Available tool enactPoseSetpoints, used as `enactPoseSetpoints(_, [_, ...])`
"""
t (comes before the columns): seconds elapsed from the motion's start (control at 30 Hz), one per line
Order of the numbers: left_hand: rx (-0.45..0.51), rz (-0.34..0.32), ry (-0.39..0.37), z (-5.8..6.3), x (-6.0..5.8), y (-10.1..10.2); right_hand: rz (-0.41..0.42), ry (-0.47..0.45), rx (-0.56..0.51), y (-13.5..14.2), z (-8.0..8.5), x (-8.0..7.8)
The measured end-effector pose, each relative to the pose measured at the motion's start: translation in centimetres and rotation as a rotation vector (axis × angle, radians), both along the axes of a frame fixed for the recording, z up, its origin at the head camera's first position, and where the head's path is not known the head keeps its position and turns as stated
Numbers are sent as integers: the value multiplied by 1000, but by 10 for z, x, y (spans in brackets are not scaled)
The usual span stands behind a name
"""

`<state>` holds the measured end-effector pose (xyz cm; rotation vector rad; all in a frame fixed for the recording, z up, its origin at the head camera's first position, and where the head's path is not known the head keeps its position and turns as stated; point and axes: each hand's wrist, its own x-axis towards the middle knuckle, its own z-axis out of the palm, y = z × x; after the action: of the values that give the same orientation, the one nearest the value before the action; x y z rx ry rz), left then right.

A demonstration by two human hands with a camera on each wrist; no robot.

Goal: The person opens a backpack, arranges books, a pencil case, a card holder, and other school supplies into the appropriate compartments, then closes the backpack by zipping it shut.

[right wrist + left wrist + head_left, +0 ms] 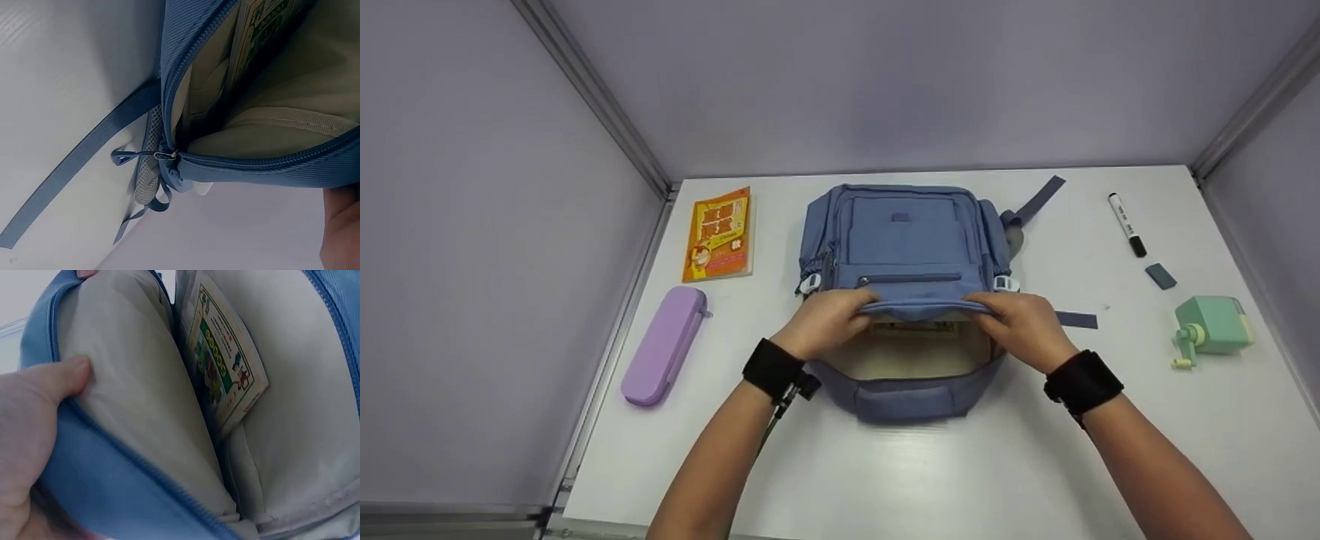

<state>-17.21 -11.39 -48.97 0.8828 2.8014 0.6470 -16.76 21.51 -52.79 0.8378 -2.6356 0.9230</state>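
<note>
A blue backpack [911, 236] lies on the table with its main compartment unzipped, the opening facing the person. My left hand [829, 319] pinches the upper edge of the opening on its left side, thumb inside on the beige lining [124, 382]. On the right side of that same edge, my right hand [1020, 326] grips the fabric, holding the flap raised. Inside the compartment sits a book [222, 360] with a green and cream cover, against one wall of the lining. The right wrist view shows the zipper pull [163, 156] at the corner of the opening.
Left of the backpack are an orange book [718, 236] and a purple pencil case [666, 345]. At right lie a marker [1126, 225], a dark eraser [1161, 276] and a green hand-crank pencil sharpener [1213, 326]. Straps [1039, 199] stick out beside the bag. Grey panels enclose the white table [915, 480].
</note>
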Motion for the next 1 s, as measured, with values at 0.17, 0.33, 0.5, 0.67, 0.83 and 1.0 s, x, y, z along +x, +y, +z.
enactPoseSetpoints(0.17, [149, 72, -166, 1, 2, -26, -17, 13, 30, -6, -1, 7])
enactPoseSetpoints(0.33, [174, 317, -50, -6, -20, -67, -23, 13, 35, -8, -2, 11])
enactPoseSetpoints(0.5, [-49, 481, 58, -34, -48, -103, -47, 22, 46, -9, -3, 17])
enactPoseSetpoints(0.67, [-212, 570, 2, -69, -61, -126, -81, 36, 67, -9, -4, 26])
enactPoseSetpoints(0.83, [-226, 702, -140, -93, -58, -144, -72, 11, 70, -12, -1, 33])
enactPoseSetpoints(1.0, [-258, 733, -262, -103, -45, -149, -49, -11, 78, -14, -1, 37])
